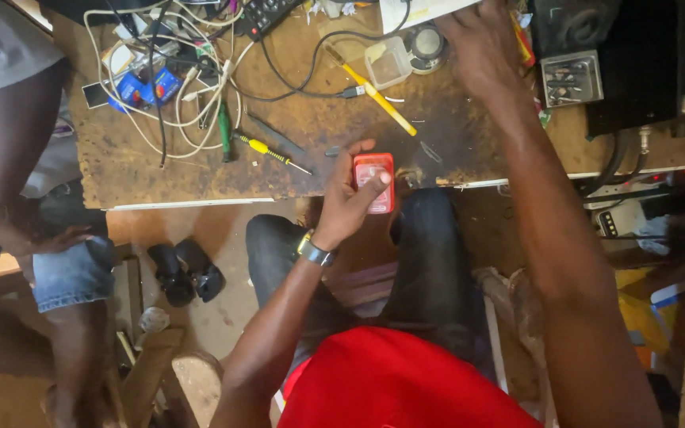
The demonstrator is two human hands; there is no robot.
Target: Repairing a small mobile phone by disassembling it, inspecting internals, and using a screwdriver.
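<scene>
Here, a person in a red shirt sits at a worn wooden workbench [200, 170], seen from above. The left hand [348, 198] grips a small red phone-sized device [374, 181] at the near edge of the bench, fingers wrapped behind it and the thumb pressed onto its face; the fingers behind it are hidden. A watch [314, 252] sits on that wrist. The right hand [481, 43] reaches to the far edge of the bench, palm down and fingers curled, over white paper [418, 9]. Its fingertips are cut off by the top of the view, so I cannot tell whether it holds anything.

Just left of that hand lie a small clear plastic box [388, 63] and a round metal part [426, 43], and a long yellow tool [374, 91] slants between them and the red device. Further left, a yellow-handled screwdriver [269, 152] lies near the bench's near edge, beside a tangle of white cables [176, 87] that hides what is under it. A black electronic unit [636, 63] fills the far right, partly cut off.

Bare wood lies open between the two hands. At the left, another person [33, 158] stands close to the bench end, mostly out of view. Dark shoes [184, 273] rest on the floor below the bench.
</scene>
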